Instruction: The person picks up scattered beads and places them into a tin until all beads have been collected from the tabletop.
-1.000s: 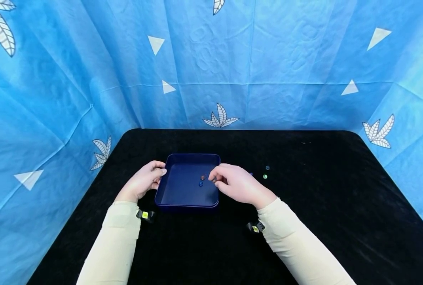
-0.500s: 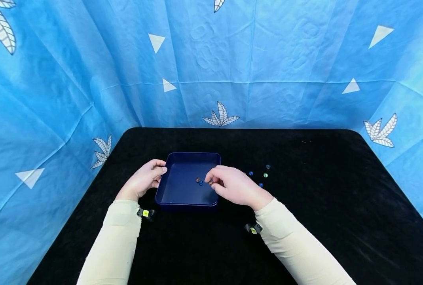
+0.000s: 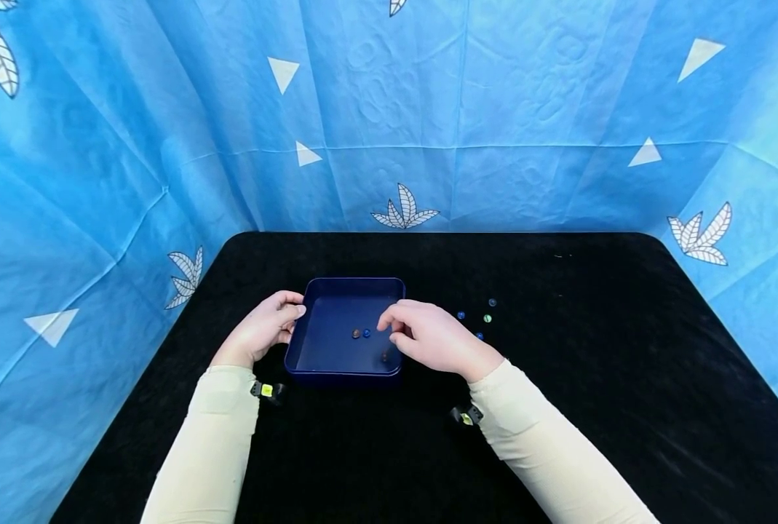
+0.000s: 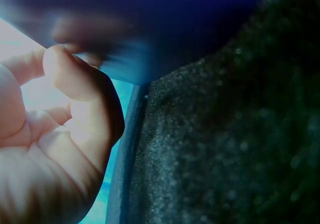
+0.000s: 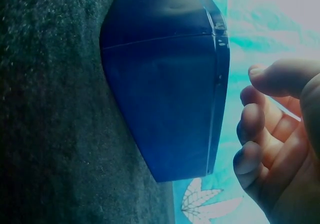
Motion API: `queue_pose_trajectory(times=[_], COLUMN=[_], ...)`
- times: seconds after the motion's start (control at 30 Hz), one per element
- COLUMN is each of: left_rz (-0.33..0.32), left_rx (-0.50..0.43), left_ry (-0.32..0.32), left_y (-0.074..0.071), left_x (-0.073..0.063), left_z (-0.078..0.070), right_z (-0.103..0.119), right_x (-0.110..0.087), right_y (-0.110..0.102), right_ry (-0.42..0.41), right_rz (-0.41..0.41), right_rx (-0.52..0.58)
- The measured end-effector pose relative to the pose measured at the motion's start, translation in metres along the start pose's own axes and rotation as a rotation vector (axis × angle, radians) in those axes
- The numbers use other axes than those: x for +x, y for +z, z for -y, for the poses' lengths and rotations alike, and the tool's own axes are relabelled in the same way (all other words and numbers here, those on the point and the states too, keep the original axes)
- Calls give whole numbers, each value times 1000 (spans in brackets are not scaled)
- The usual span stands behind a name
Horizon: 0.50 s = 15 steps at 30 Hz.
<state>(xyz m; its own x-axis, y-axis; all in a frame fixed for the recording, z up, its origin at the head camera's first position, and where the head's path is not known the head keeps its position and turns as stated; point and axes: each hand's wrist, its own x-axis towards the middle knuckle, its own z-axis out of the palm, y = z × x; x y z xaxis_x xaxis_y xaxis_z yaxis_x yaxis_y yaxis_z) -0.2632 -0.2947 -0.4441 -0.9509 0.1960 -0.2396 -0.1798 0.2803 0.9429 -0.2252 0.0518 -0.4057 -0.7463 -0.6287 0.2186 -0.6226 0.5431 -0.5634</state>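
A dark blue rectangular tray (image 3: 336, 352) rests on the black cloth. At its left side my left hand (image 3: 260, 327) grips the wall, thumb at the rim; the left wrist view (image 4: 65, 114) shows the thumb bent against the blue surface. Over the tray's right rim hovers my right hand (image 3: 431, 335), its fingers loosely curled around nothing. In the right wrist view that hand (image 5: 275, 129) is apart from the tray wall. Inside the tray, a brown marble (image 3: 356, 333) lies beside a blue marble (image 3: 366, 332), while a dark reddish marble (image 3: 385, 357) sits near the front right corner.
To the right of the tray, several marbles lie on the cloth, among them a green marble (image 3: 487, 319), a blue marble (image 3: 461, 315) and a darker blue marble (image 3: 492, 302). A blue patterned curtain (image 3: 526, 109) stands behind the black table (image 3: 592, 378).
The reddish marble has left my right fingers and rolled toward the tray's front right. The brown marble has rolled left past the blue one. My left hand keeps its grip.
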Motion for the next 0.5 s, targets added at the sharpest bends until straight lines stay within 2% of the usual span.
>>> queue_pose_trajectory(times=[0.3,0.5], left_rz=[2,-9], left_rx=[-2,4], left_ry=[-1,-9], left_y=[-2,1], left_x=[-1,-1], left_z=[-4,-2], right_z=[-12,-23], right_x=[0,-6], right_y=[-12,-26], right_ry=[8,84], right_rz=[-52,-69], right_rx=[26,81])
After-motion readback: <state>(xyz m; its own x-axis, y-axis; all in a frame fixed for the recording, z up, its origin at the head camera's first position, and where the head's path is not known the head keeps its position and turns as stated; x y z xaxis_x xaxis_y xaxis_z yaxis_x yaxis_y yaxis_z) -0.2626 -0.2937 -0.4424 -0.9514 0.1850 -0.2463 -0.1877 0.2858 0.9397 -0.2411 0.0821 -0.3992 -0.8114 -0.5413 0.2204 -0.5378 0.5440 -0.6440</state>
